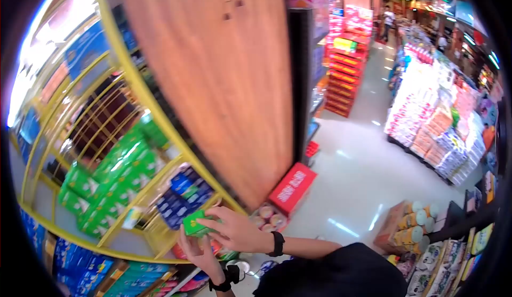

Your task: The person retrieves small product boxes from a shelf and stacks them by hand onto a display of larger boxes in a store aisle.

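A small green packet with yellow marking [195, 223] is held up between my two hands. My right hand [238, 230] reaches over it from the right, fingers bent onto its top and side. From below, my left hand [202, 255] supports its lower left side, the fingers partly hidden. Both wrists wear black bands. Behind the packet, dark blue packs [184, 190] fill a compartment of the yellow wire rack [133, 78]. Larger green packs [114, 177] are stacked in the compartment to its left.
A brown wooden pillar [218, 83] rises just ahead, a red box [293, 187] at its foot. Blue and teal packs [101, 270] line the lower left shelf. Cartons and yellow cans [410, 227] stand at right. The shiny floor aisle [346, 158] runs past a heaped display [434, 115].
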`<action>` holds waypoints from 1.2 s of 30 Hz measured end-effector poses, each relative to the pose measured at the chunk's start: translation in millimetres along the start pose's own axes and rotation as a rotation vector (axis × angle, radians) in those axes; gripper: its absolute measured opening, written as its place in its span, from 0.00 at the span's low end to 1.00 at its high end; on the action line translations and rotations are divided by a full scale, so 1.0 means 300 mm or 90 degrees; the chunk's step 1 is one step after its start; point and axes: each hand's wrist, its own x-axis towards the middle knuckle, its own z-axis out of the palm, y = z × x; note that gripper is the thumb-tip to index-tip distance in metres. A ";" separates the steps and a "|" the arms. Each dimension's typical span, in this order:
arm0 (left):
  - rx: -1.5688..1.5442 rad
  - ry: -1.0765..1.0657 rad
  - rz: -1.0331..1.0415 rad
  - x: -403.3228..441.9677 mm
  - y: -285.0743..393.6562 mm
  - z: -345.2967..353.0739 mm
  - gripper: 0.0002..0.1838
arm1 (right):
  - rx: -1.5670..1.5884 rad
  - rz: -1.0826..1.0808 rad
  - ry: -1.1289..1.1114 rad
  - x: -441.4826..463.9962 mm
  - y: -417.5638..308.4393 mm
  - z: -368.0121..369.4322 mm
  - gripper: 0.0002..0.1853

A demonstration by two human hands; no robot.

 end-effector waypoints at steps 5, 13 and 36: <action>0.029 -0.230 -0.079 -0.238 -0.137 0.365 0.33 | -0.115 0.210 0.032 -0.372 0.174 -0.411 0.25; 0.013 -0.470 -0.175 -0.471 -0.113 1.091 0.28 | -0.195 0.373 0.292 -0.708 0.283 -1.004 0.20; -0.067 -0.959 -0.156 -0.512 -0.377 2.433 0.26 | -0.324 0.609 0.557 -0.859 0.778 -1.927 0.19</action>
